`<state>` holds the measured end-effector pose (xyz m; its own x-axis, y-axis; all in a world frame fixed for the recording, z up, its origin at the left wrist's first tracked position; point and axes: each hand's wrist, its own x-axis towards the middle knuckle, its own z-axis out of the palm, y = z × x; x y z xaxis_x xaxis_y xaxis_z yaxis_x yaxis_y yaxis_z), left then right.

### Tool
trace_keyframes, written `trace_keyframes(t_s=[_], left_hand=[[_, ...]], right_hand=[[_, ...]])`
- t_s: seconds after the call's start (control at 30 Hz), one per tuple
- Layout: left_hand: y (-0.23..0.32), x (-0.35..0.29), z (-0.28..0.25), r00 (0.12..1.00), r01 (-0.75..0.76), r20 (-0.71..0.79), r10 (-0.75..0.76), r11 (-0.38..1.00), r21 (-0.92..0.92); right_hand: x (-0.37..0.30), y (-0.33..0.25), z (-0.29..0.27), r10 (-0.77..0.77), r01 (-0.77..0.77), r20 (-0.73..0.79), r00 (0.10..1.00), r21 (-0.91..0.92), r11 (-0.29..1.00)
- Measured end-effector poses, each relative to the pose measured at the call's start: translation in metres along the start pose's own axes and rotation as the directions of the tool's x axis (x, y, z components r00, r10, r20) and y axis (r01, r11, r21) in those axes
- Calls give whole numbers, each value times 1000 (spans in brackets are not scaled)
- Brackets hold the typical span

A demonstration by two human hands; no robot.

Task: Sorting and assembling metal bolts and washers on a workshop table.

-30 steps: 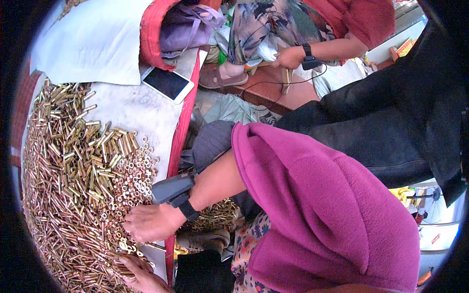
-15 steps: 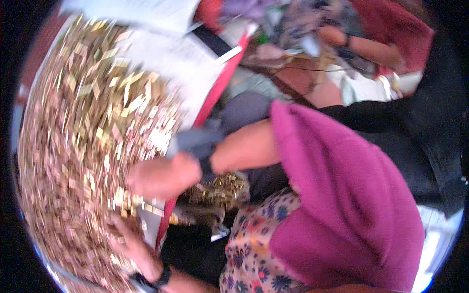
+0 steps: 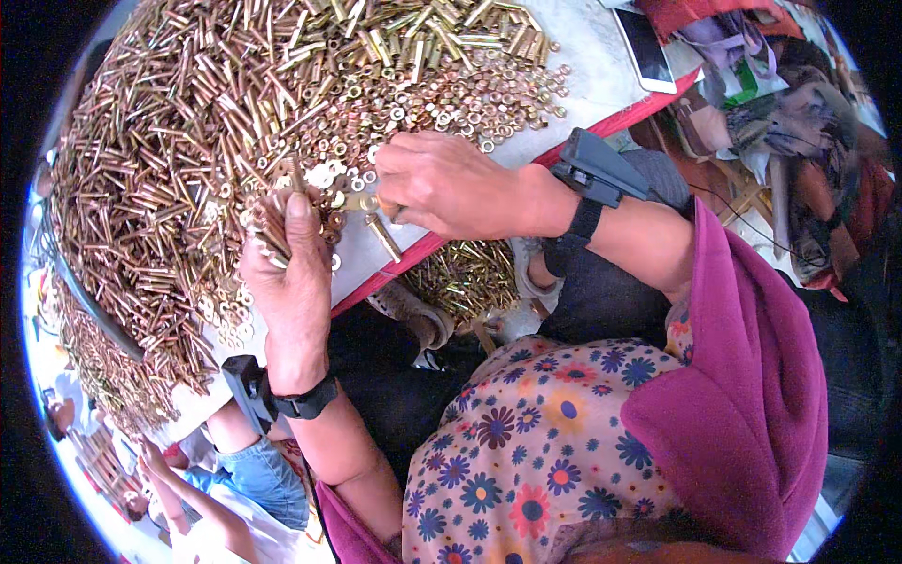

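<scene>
Floral garment (image 3: 507,442) and purple sleeve (image 3: 742,376) filled the near side; lower edge cropped both. Left hand (image 3: 289,258) was closed around a bundle of brassy rods (image 3: 270,235), just over the bench (image 3: 592,70) near its red edge strip (image 3: 648,115). Rod count unreadable: fingers and palm covered most of them. Right hand (image 3: 449,186) sat just beside it, back up, fingers curled inward. Couldn't tell if it gripped anything; own knuckles blocked the view. A short brassy sleeve (image 3: 382,238) showed right below those fingers, contact unclear. Strapped boxes sat on both wrists, hiding some skin. Below the bench edge, more brassy pieces (image 3: 460,279) were heaped, partly covered by the edge; container not readable. Past the hands: loose washers (image 3: 324,175), then small nuts (image 3: 451,108), then the big rod pile (image 3: 188,150), overlapping and cropped at top. Phone (image 3: 646,52) lay at the far right, top end cut off. Other people at the rim were warped, only partly visible.
</scene>
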<state>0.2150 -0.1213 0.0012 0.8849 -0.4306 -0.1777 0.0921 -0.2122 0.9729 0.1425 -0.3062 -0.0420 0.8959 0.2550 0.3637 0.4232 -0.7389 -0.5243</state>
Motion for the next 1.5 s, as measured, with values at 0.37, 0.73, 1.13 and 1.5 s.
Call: trace_keyframes(t_s=[0.37,0.73,1.13,1.5], left_hand=[[-16,-1,11,988,-64,142,55,996,55],[-12,2,25,982,-107,169,84,985,133],[2,-5,21,952,250,216,-217,958,-140],[-20,-1,12,999,-19,-47,17,999,-39]], right_hand=[[19,-2,-21,510,-283,-31,860,802,526],[18,1,-27,560,-269,-60,826,832,486],[20,-6,-24,140,-5,-375,916,339,941],[7,2,-15,-104,96,-244,964,-43,994]])
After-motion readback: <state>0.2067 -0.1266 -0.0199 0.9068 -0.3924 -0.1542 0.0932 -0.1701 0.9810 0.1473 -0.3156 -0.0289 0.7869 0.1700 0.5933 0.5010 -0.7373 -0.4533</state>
